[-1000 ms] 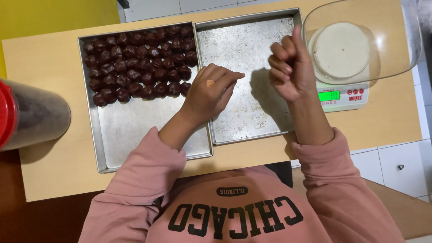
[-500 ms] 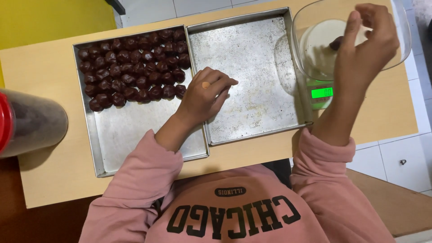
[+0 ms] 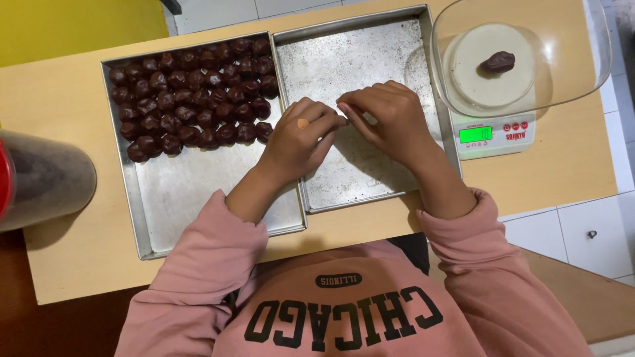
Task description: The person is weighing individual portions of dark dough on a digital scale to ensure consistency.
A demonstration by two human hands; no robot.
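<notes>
A: What sits nearest the person?

B: The left hand [image 3: 301, 135] and right hand [image 3: 387, 119], fingertips meeting over the seam between the two metal trays; whether they pinch anything I cannot tell

A: And beyond them?

B: At ten o'clock from the hands, the left tray [image 3: 198, 198] holds rows of dark chocolate balls [image 3: 195, 99]. The right tray [image 3: 357, 59] lies bare-bottomed. At two o'clock, a clear bowl [image 3: 569, 73] on a white scale [image 3: 496, 132] holds one chocolate ball [image 3: 497, 62]
</notes>
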